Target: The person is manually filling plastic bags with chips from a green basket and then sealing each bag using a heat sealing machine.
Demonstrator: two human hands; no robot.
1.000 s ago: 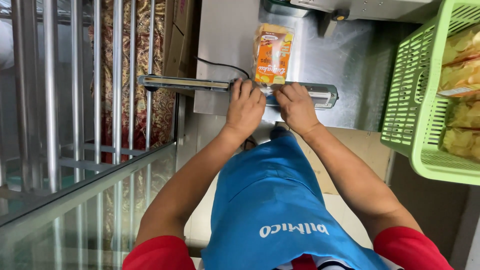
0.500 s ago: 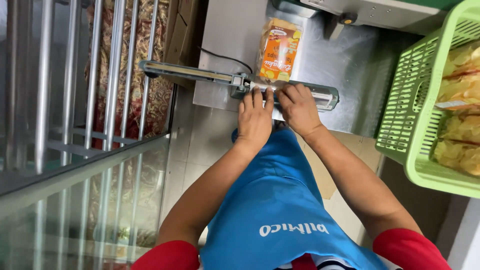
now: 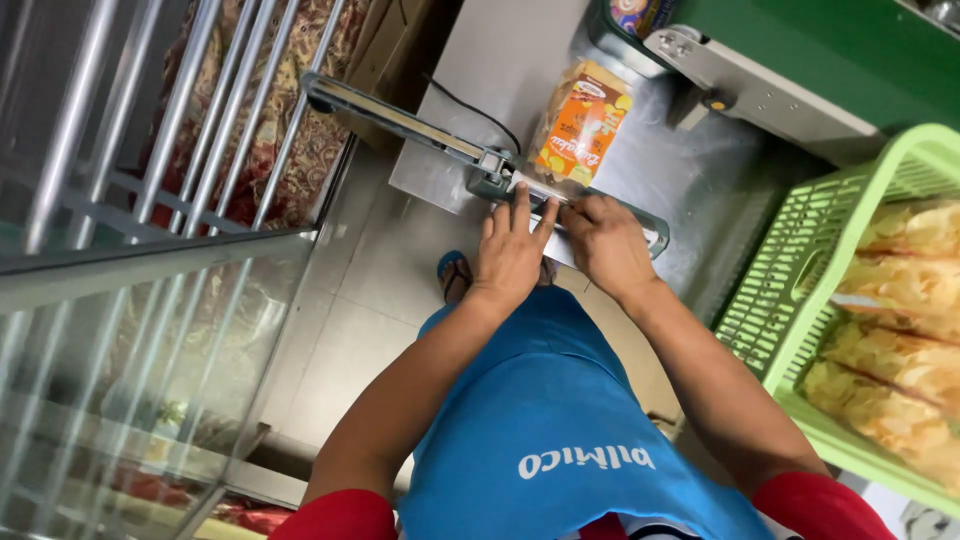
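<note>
Head view: left hand (image 3: 510, 255) and right hand (image 3: 608, 243) lie flat, fingers spread, on sealer bar (image 3: 560, 215) clamping orange snack bag (image 3: 580, 125) on steel table (image 3: 680, 170); green basket (image 3: 790, 300) holds chip bags (image 3: 900, 300).

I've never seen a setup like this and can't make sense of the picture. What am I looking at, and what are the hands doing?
The view comes from a camera worn on a person's head, looking straight down, so you see their blue apron and both bare arms from above. The machine is a bag sealer: a long hinged bar, here raised, on a steel table. A clear snack packet with an orange label lies on the table, its open end across the sealer's lower strip. The left hand and right hand press flat on that end of the packet; neither grips anything. To the right, a green plastic basket holds more bags of yellowish chips. Metal bars and a glass case are on the left.
</note>
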